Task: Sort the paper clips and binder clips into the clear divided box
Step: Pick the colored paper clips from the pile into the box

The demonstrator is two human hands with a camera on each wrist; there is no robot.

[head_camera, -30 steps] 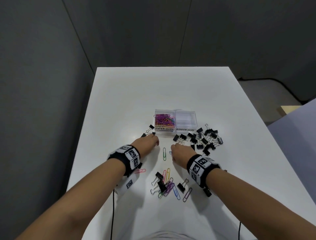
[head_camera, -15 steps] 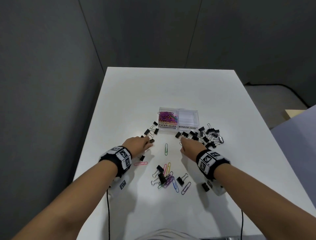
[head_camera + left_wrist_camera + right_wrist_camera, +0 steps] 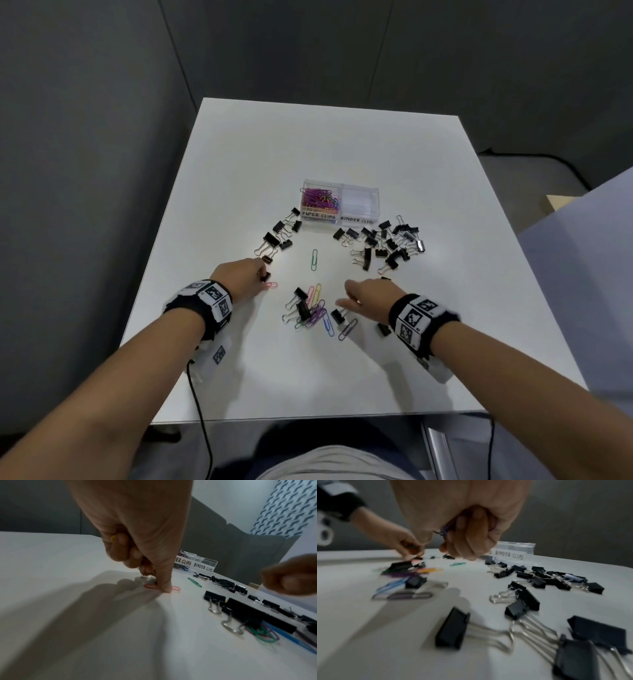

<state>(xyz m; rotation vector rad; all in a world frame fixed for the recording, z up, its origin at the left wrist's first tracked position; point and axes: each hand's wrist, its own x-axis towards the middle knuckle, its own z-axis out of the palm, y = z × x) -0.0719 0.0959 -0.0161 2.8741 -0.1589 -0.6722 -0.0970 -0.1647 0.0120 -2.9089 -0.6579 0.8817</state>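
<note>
The clear divided box [image 3: 356, 219] stands mid-table; its left cell holds coloured paper clips [image 3: 320, 200] and the cell labelled BINDER CLIPS [image 3: 203, 567] holds nothing. My left hand [image 3: 262, 275] presses a fingertip on a pink paper clip [image 3: 175, 588] and its curled fingers hold paper clips, one of them yellow [image 3: 113, 538]. My right hand [image 3: 342, 298] hovers beside a mixed pile [image 3: 310, 308] of paper clips and binder clips. Its fingers are curled round purple paper clips [image 3: 445, 530].
Black binder clips lie in a group left of the box [image 3: 279, 234] and a larger group to its right [image 3: 383, 243]. A green paper clip [image 3: 313, 259] lies alone between them. One binder clip [image 3: 383, 329] sits by my right wrist.
Both hands have drawn back toward me from the binder clip groups. The left now touches the pink paper clip and the right has come beside the mixed pile.
</note>
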